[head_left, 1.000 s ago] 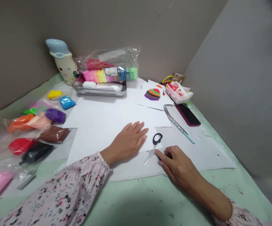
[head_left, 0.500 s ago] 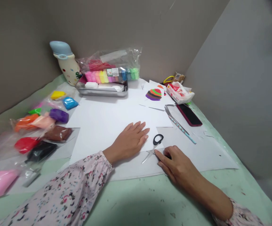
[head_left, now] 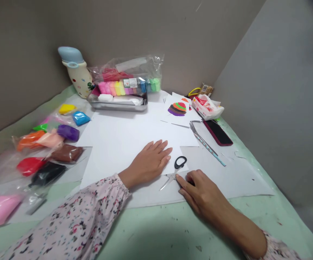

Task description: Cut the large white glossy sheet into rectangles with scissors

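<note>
My left hand (head_left: 151, 160) lies flat, fingers spread, on a white sheet of paper (head_left: 113, 144). Just right of it are small scissors (head_left: 180, 162) with black handles, their blades parted and pointing toward the lower left. One black handle loop shows; the other is mostly hidden under my right hand (head_left: 197, 189). That hand is closed on the scissors, with its index finger at the pivot. Beyond, a cut paper piece carries a striped dome (head_left: 177, 109) in red, green, orange, brown and purple.
Bagged coloured clay (head_left: 67, 153) covers the left side. At the back stand a bottle (head_left: 79, 77) and a metal tray (head_left: 118, 105) with clay packs. A fork (head_left: 200, 135), a patterned stick (head_left: 213, 154), a phone (head_left: 218, 133) and a tissue pack (head_left: 206, 108) lie right.
My right hand has shifted slightly left and toward me, and the scissors have moved with it. My left hand has stayed in place.
</note>
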The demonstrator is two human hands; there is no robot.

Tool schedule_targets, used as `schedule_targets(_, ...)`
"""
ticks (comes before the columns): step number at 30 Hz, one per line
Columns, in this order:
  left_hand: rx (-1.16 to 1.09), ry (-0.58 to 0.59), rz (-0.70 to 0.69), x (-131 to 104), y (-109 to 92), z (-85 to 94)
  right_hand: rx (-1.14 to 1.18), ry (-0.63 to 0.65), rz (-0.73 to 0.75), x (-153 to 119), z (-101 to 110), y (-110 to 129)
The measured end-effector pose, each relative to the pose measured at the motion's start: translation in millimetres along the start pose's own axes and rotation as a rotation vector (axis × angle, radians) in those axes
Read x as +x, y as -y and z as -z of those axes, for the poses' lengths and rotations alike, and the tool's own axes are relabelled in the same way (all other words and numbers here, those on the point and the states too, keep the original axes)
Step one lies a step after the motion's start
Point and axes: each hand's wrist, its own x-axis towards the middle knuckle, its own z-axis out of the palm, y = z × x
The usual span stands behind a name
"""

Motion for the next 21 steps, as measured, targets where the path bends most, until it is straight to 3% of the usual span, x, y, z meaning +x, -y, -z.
schedule_targets(21,-0.003,-0.007,-0.01,-0.2,-1.1,1.7,0.023,0.03,-0.006,8.1,-1.1,10.2)
